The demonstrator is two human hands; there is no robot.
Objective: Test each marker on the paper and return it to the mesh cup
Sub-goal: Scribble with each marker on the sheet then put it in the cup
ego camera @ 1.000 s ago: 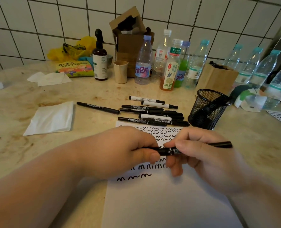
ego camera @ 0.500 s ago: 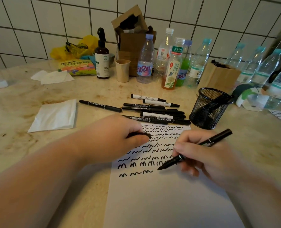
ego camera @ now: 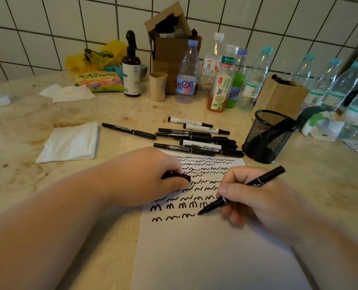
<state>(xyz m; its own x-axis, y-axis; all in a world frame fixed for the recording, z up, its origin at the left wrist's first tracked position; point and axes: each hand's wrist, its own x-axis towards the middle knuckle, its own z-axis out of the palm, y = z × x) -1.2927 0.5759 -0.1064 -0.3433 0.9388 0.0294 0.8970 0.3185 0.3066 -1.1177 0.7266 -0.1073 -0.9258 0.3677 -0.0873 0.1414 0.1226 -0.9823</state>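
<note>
A white sheet of paper (ego camera: pixel 205 252) lies in front of me, its upper half covered with rows of black squiggles. My right hand (ego camera: pixel 255 197) grips an uncapped black marker (ego camera: pixel 264 177), its tip touching the paper at the end of the lowest row. My left hand (ego camera: pixel 151 176) rests on the paper's upper left corner and pinches the black marker cap (ego camera: pixel 180 177). Several black and white markers (ego camera: pixel 197 141) lie in a pile beyond the paper. The black mesh cup (ego camera: pixel 268 136) stands to their right with at least one marker leaning inside.
A folded white napkin (ego camera: pixel 69 143) lies at the left. One lone black marker (ego camera: pixel 129 131) lies between the napkin and the pile. Along the tiled wall stand plastic bottles (ego camera: pixel 187 74), a brown spray bottle (ego camera: pixel 131 65), a paper cup (ego camera: pixel 157 86) and cardboard boxes (ego camera: pixel 278 97).
The two hands pulled the cap off the marker and parted. My left hand kept the cap on the paper's corner; my right hand turned the marker tip down onto the paper.
</note>
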